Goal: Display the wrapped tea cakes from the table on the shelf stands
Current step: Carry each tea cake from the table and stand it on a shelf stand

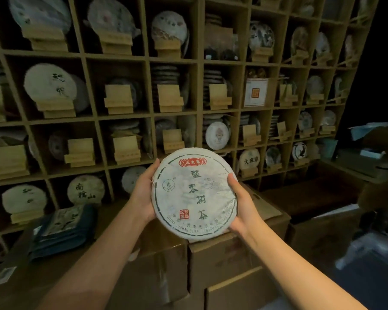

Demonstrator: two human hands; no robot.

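Note:
I hold a round white wrapped tea cake (pixel 194 194) with green characters and a red label upright in front of me, face toward the camera. My left hand (pixel 145 190) grips its left rim and my right hand (pixel 240 205) grips its right rim, thumb on the front. Behind it stands a wooden grid shelf (pixel 147 58) with many cubbies. Several cubbies hold bare wooden stands, such as one stand (pixel 119 99), another stand (pixel 169 98) and a third stand (pixel 173 140). Other stands carry wrapped cakes, like the cake at upper left (pixel 50 82).
Cardboard boxes (pixel 222 260) stand below my hands in front of the shelf. A stack of dark blue packets (pixel 61 231) lies on a box at the left. A dark table with boxes and papers (pixel 367 157) is at the right.

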